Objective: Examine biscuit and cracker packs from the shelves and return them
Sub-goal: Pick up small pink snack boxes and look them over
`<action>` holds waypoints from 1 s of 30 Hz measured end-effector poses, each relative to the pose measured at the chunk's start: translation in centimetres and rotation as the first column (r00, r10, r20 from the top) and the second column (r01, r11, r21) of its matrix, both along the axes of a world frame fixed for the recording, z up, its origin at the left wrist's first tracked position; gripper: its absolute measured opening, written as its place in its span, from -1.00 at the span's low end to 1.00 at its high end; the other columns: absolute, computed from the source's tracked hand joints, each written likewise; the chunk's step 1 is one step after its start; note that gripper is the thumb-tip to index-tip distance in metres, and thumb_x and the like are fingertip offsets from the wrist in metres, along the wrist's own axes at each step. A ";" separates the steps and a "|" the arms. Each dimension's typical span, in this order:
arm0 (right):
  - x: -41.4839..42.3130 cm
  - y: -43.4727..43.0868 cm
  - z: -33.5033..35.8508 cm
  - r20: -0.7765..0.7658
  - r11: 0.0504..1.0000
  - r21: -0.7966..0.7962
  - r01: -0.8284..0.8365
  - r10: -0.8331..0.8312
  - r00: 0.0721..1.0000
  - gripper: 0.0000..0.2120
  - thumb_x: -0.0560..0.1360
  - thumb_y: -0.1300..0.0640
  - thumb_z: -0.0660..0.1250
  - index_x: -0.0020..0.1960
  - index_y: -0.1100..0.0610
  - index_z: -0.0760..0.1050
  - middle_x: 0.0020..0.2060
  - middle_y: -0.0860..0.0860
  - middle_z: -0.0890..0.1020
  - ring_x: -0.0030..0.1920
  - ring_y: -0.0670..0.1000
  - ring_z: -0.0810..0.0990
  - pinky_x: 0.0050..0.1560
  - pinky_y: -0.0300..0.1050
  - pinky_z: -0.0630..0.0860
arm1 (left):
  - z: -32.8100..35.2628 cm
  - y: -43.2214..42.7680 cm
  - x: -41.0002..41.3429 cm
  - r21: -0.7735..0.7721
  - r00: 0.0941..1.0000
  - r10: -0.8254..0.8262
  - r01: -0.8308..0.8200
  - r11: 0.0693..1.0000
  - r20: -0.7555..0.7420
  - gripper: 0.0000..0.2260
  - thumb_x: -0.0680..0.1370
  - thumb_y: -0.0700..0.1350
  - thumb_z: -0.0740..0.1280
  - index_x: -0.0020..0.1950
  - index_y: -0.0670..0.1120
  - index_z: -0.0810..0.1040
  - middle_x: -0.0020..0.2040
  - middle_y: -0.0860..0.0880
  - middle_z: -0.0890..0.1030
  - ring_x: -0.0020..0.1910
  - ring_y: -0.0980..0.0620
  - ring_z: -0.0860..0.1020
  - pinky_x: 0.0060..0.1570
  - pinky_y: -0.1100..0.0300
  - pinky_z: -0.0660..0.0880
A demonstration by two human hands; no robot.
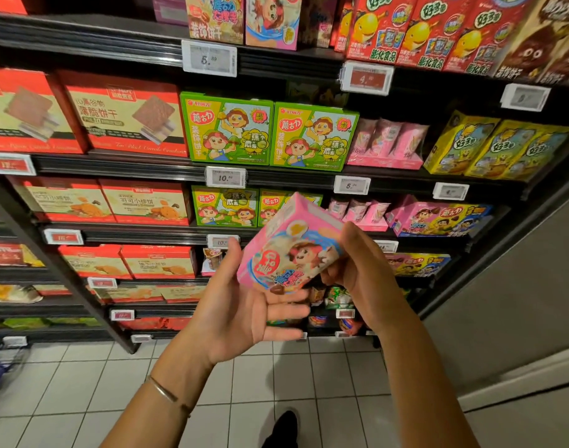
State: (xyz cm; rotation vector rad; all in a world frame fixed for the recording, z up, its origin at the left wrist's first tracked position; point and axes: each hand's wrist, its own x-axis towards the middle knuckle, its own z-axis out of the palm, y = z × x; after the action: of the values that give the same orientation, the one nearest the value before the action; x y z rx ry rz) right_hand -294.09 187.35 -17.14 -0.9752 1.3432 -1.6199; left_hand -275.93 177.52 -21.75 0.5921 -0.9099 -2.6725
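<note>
Left hand (241,305), fingers straight, under tilted pink box (289,250); right hand (360,270) grips its side, fingertips hidden. Dark shelves (147,166); tiled floor (82,383).

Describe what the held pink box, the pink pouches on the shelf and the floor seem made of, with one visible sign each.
Pink box: printed cardboard, slightly glossy; flat faces, crisp folded edges. Pink pouches: probably soft plastic film; puffed bodies, crimped tops. Floor: likely glazed ceramic tile; pale squares, dark grout lines, faint sheen.
</note>
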 end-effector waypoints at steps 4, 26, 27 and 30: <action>-0.4 -0.9 0.0 0.011 0.991 0.080 0.110 -0.111 0.994 -0.32 0.13 -0.66 0.39 -0.18 -0.07 0.70 -0.33 0.03 0.67 -0.35 -0.09 0.63 -0.29 -0.23 0.52 | 0.2 -0.3 0.4 -0.059 0.977 -0.207 0.203 0.977 -0.059 0.00 0.26 0.65 0.24 0.28 -0.18 0.62 0.04 -0.34 0.66 -0.21 -0.22 0.69 0.02 -0.18 0.62; -8.5 -12.0 7.2 -0.084 0.964 -0.232 0.134 -0.157 0.984 -0.66 0.52 -0.06 0.37 0.29 -0.16 0.52 0.18 -0.14 0.69 0.14 -0.15 0.68 -0.02 -0.10 0.59 | 9.5 -9.5 -7.6 -0.394 0.979 0.197 -0.159 0.905 0.058 -0.27 0.49 0.41 0.11 0.43 -0.09 0.50 0.15 -0.22 0.69 -0.19 -0.11 0.73 -0.06 0.05 0.59; -9.2 -13.0 8.6 -0.131 0.953 -0.271 0.136 -0.176 0.976 -0.63 0.53 -0.03 0.39 0.33 -0.14 0.49 0.20 -0.12 0.68 0.15 -0.14 0.68 -0.03 -0.12 0.60 | 10.6 -10.4 -8.4 -0.407 0.982 0.184 -0.149 0.901 0.047 -0.25 0.47 0.42 0.09 0.39 -0.09 0.53 0.12 -0.22 0.69 -0.20 -0.11 0.72 -0.07 0.05 0.58; -11.3 -15.3 13.1 -0.353 0.913 -0.396 0.099 -0.251 0.901 -0.62 0.65 0.11 0.37 0.43 -0.08 0.44 0.33 -0.04 0.60 0.28 0.02 0.62 0.17 0.13 0.64 | 13.9 -12.9 -10.4 -0.547 0.970 0.238 -0.176 0.818 0.043 -0.25 0.48 0.47 0.09 0.31 -0.10 0.59 0.13 -0.18 0.71 -0.16 -0.14 0.70 -0.16 0.06 0.54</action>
State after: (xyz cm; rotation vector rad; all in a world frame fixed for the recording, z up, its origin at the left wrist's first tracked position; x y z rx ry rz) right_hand -305.36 172.09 -4.03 -1.5133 1.4529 -1.9334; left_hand -286.29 164.57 -7.81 0.6557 -1.4637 -2.0606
